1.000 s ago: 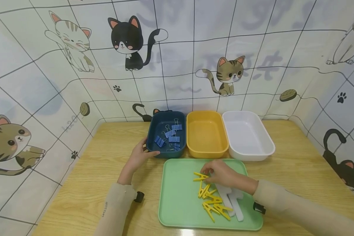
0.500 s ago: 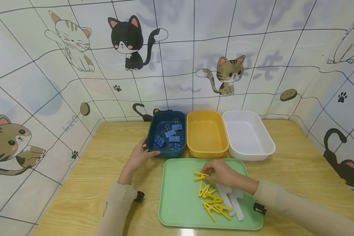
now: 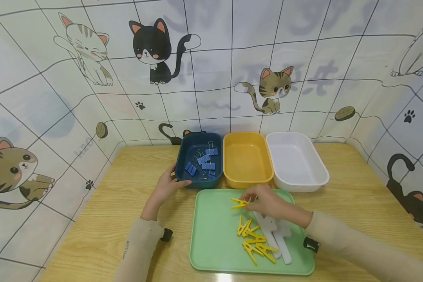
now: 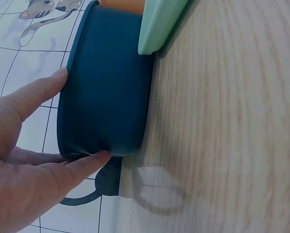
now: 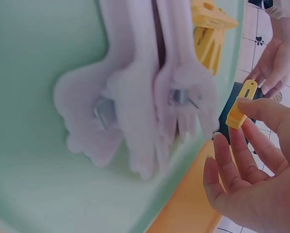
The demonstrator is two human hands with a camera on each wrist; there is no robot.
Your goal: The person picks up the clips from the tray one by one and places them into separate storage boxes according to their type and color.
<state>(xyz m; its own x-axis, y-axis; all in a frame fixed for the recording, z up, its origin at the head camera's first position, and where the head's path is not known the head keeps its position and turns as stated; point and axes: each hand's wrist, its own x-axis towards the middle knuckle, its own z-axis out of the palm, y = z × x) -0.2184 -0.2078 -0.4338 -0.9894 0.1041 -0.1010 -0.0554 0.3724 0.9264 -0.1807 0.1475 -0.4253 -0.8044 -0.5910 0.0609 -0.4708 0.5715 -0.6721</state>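
My left hand (image 3: 165,188) rests at the left front corner of a dark blue bin (image 3: 211,183), which holds several blue binder clips (image 3: 208,166). In the left wrist view, its thumb touches the rim and its straight fingers lie against the outer wall. My right hand (image 3: 266,201) pinches a yellow clothespin (image 5: 241,109) between thumb and fingers, just above the back part of a green tray (image 3: 211,239). Several other yellow clothespins (image 3: 254,238) lie in a loose pile on the tray. White long-handled pieces with metal springs (image 5: 135,87) lie beside them, partly under my right hand.
A yellow bin (image 3: 248,156) and a white bin (image 3: 292,158) stand to the right of the blue one, with nothing visible inside. The wooden table (image 3: 349,188) meets a cat-patterned wall covering (image 3: 211,105) behind the bins.
My right hand has risen slightly and moved toward the back of the tray, carrying the yellow clothespin away from the pile. The left hand has stayed at the blue bin.
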